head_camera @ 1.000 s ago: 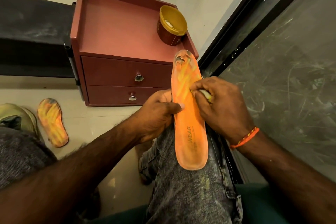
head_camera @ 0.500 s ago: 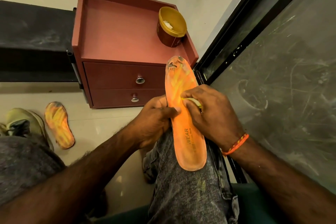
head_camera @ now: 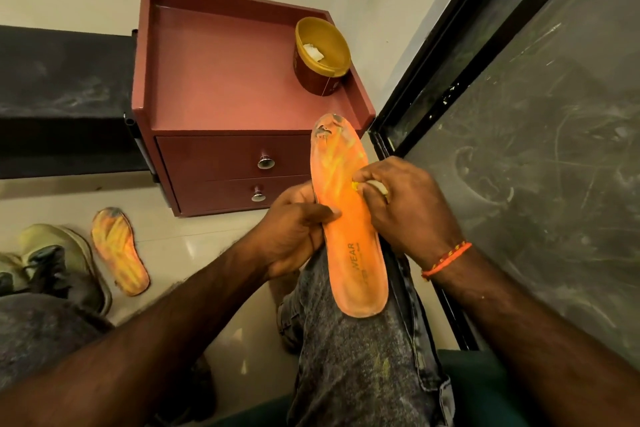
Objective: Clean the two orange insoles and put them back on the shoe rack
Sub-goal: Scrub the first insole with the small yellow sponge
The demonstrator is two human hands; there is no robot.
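Now the insole [head_camera: 349,218], propped on the knee at 6 o'clock of the cabinet [head_camera: 235,80], is gripped by the left hand [head_camera: 294,229] while the right hand [head_camera: 408,204], fingers curled round a pale wad [head_camera: 377,185], is shifted toe-ward to 3 o'clock of the forefoot; cleaning judged unfinished.

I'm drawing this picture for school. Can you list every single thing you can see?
insole on the knee: 1, orange, lying along the right knee, held by both hands
insole on the floor: 1, orange with yellow streaks, left of the cabinet's foot, beside the shoe
cleaning pad: 1, pale yellowish, mostly hidden in the right hand, against the insole's right edge
cabinet: 1, reddish brown, two drawers with silver knobs, against the wall
tub: 1, yellow inside, dark red outside, on the cabinet top's right side, something white inside
shoe: 1, olive and black, far left on the floor
jeans: grey, on both legs
bracelet: 1, orange thread, right wrist
left hand: grips the insole's left edge
right hand: holds the pad
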